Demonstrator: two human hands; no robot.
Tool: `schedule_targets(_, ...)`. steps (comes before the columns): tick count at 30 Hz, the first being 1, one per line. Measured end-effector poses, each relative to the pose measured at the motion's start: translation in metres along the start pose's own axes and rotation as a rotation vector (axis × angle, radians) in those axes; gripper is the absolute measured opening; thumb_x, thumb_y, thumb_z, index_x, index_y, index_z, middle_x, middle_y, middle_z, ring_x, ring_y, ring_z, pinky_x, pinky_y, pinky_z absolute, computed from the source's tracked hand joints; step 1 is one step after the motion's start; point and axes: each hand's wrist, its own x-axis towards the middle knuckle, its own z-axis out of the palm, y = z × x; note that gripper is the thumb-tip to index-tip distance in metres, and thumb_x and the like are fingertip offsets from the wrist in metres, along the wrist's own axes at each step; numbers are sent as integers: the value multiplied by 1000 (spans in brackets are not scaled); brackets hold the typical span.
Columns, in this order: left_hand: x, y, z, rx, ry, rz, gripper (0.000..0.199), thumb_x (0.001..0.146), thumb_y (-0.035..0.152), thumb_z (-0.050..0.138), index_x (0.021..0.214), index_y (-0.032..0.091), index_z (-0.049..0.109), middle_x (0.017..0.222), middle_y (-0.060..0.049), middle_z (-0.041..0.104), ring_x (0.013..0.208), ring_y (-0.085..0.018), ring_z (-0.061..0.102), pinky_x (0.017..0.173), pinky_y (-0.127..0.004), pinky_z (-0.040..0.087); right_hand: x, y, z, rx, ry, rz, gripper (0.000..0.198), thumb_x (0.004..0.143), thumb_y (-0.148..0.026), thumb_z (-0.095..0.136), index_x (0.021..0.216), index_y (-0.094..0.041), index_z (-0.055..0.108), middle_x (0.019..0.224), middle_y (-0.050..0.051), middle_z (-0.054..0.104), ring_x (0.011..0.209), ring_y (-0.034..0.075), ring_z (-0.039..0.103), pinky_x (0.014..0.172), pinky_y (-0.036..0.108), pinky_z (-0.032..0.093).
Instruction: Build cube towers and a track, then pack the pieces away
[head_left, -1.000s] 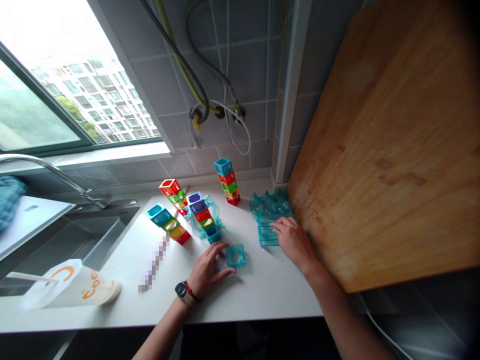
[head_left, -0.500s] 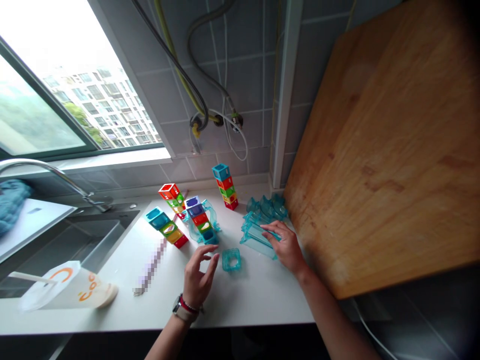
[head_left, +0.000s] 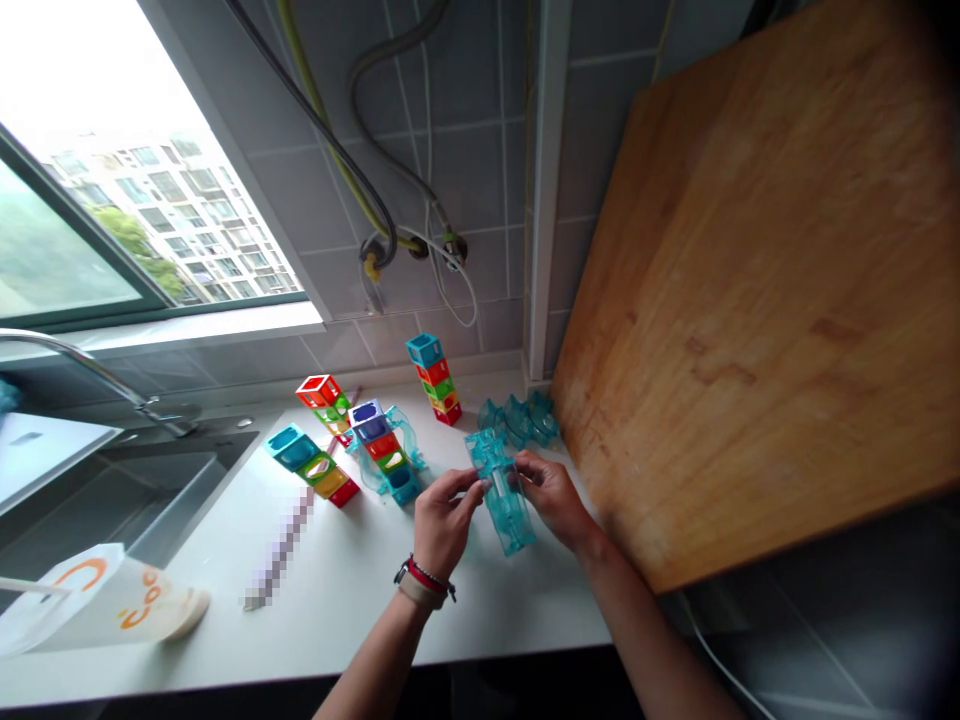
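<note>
A translucent teal plastic marble-run track piece (head_left: 507,515) is held over the counter between my two hands. My left hand (head_left: 446,522) pinches its left edge with thumb and fingers. On its opposite edge, my right hand (head_left: 556,500) has its fingers closed. Several curved teal pieces (head_left: 521,420) lie behind it by the wooden board. To the left of my hands stands a tower of coloured cubes (head_left: 384,450), purple on top, beside a teal curved piece (head_left: 405,435). The square teal piece is hidden from view now.
More cube towers stand further off: a blue-topped one (head_left: 435,378) near the wall, a red-topped one (head_left: 324,400) and a teal-topped one (head_left: 313,465). A plastic drink cup (head_left: 142,600) lies near the sink (head_left: 172,490). A large wooden board (head_left: 750,330) leans at right.
My right hand has brought the teal track piece nearer and turned it. My left hand has moved right and taken hold of its left edge. The view has shifted slightly.
</note>
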Motion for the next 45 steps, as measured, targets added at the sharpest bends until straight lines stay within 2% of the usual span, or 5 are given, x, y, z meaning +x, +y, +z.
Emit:
schedule_targets(13, 8, -1, 2, -87, -23, 19, 26, 92, 41, 73, 102, 17, 81, 88, -5, 72, 78, -20, 74, 69, -36, 71, 1, 0, 1, -45, 107, -11, 32, 90, -51, 74, 98, -21, 83, 86, 3, 65, 83, 18, 60, 76, 28, 49)
schedule_targets(20, 7, 1, 4, 11, 39, 138, 17, 90, 32, 77, 99, 18, 82, 84, -4, 70, 75, -15, 67, 62, -23, 61, 1, 0, 2, 121, 89, 68, 33, 86, -53, 78, 91, -21, 83, 85, 2, 63, 81, 17, 56, 77, 28, 46)
schedule_targets(33, 14, -2, 6, 202, 16, 255, 19, 94, 34, 73, 100, 17, 79, 81, -4, 71, 70, -15, 66, 57, -23, 54, -2, 12, 4, 371, 120, 264, 34, 80, -50, 85, 92, -18, 82, 81, 3, 70, 72, 15, 57, 71, 28, 47)
schedule_targets(39, 29, 0, 1, 378, -117, 333, 27, 101, 38, 62, 109, 17, 76, 88, -6, 73, 72, -16, 70, 62, -25, 58, 0, 19, 3, 380, 214, 262, 32, 78, -48, 86, 91, -19, 80, 81, 1, 71, 71, 13, 56, 69, 26, 45)
schedule_targets(45, 57, 31, -23, 714, -336, 562, 31, 97, 47, 67, 108, 19, 76, 86, -8, 75, 78, -22, 68, 62, -31, 50, 0, 19, 2, 399, 213, 221, 24, 82, -45, 84, 89, -22, 78, 84, 0, 70, 76, 14, 59, 76, 27, 48)
